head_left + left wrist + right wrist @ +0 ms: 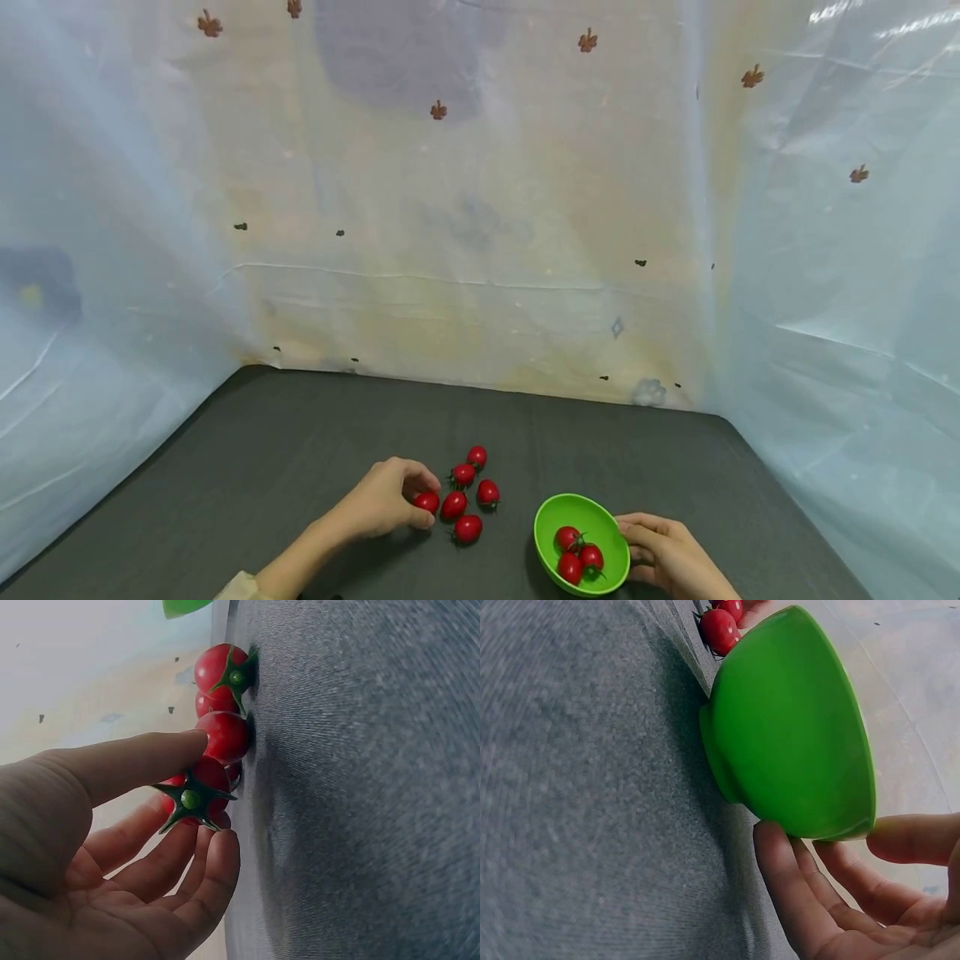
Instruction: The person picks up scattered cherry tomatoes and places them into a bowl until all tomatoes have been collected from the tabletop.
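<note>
My left hand (386, 502) has its thumb and curled fingers around a cherry tomato (196, 796) with a green star-shaped stem, low over the dark cloth. Right beside it, several more cherry tomatoes (468, 529) lie in a loose cluster. To the right stands a green bowl (795, 727), which has three cherry tomatoes (591, 557) at its bottom. My right hand (663, 550) holds the bowl by its right side, the thumb at the rim and the other fingers against the outer wall below.
A dark grey cloth (300, 442) covers the table. Pale printed plastic sheeting (480, 208) hangs behind the table and along both sides.
</note>
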{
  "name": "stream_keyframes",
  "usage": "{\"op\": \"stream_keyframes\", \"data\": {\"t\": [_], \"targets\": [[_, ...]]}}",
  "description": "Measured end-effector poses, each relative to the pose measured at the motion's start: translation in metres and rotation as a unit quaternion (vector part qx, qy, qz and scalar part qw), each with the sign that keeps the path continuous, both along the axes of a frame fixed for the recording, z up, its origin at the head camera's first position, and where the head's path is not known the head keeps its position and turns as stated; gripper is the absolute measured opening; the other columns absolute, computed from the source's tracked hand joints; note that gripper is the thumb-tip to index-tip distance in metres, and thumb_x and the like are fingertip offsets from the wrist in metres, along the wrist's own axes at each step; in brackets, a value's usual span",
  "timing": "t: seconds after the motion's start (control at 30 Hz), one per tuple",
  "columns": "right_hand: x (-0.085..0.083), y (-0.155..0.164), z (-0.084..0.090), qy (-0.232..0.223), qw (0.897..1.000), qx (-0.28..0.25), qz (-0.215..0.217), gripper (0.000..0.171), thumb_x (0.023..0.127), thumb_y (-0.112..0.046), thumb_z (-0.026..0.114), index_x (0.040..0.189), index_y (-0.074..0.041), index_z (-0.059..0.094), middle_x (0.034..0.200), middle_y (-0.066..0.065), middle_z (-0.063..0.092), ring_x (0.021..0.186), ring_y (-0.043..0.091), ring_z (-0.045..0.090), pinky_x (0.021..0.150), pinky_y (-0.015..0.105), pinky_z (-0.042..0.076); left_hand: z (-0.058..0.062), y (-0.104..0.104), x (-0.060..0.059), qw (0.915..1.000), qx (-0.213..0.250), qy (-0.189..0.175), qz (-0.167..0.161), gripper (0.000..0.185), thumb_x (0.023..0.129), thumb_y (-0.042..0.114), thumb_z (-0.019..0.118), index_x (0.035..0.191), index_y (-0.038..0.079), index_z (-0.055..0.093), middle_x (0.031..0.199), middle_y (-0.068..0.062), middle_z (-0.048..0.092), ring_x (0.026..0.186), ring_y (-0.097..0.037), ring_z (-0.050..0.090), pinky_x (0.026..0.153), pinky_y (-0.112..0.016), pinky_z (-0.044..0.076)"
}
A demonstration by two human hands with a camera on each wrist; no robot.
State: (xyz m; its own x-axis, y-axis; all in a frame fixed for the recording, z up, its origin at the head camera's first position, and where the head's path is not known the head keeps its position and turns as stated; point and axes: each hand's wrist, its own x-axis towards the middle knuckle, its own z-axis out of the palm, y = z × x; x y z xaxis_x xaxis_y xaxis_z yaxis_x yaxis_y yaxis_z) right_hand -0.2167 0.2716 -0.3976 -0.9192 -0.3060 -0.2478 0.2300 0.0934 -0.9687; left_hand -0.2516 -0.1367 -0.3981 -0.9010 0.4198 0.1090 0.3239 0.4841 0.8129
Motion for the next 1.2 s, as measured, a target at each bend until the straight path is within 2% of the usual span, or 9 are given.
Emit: {"op": "stream_keyframes", "data": {"t": [0.27, 0.9, 1.2], "targets": [[0.000, 0.000, 0.001, -0.001, 1.000, -0.001, -0.006, 0.034, 0.101, -0.021, 0.057, 0.120, 0.006, 0.064, 0.105, 0.009, 0.068, 0.094, 0.026, 0.067, 0.082, 0.045, 0.054, 0.006, 0.001, 0.001, 1.0000, -0.004, 0.005, 0.000, 0.033, 0.077, 0.014, 0.085, 0.105, 0.006, 0.071, 0.095, 0.005, 0.067, 0.089, -0.017, 0.062, 0.075, -0.041, 0.051], [0.001, 0.001, -0.001, -0.002, 1.000, -0.003, 0.001, 0.035, 0.102, -0.021, 0.055, 0.120, 0.007, 0.064, 0.105, 0.010, 0.069, 0.094, 0.025, 0.068, 0.081, 0.043, 0.055, 0.005, 0.004, 0.002, 0.9998, 0.013, 0.014, -0.002, 0.033, 0.077, 0.011, 0.084, 0.106, 0.005, 0.070, 0.092, 0.004, 0.067, 0.084, -0.017, 0.061, 0.068, -0.034, 0.050], [0.001, 0.000, -0.001, 0.004, 1.000, 0.002, -0.001, 0.035, 0.102, -0.022, 0.055, 0.121, 0.007, 0.064, 0.106, 0.011, 0.068, 0.096, 0.027, 0.067, 0.080, 0.044, 0.055, 0.006, 0.011, 0.006, 0.9995, 0.025, 0.020, -0.001, 0.032, 0.080, 0.012, 0.082, 0.107, 0.004, 0.069, 0.095, 0.003, 0.067, 0.086, -0.018, 0.063, 0.073, -0.036, 0.052]]}}
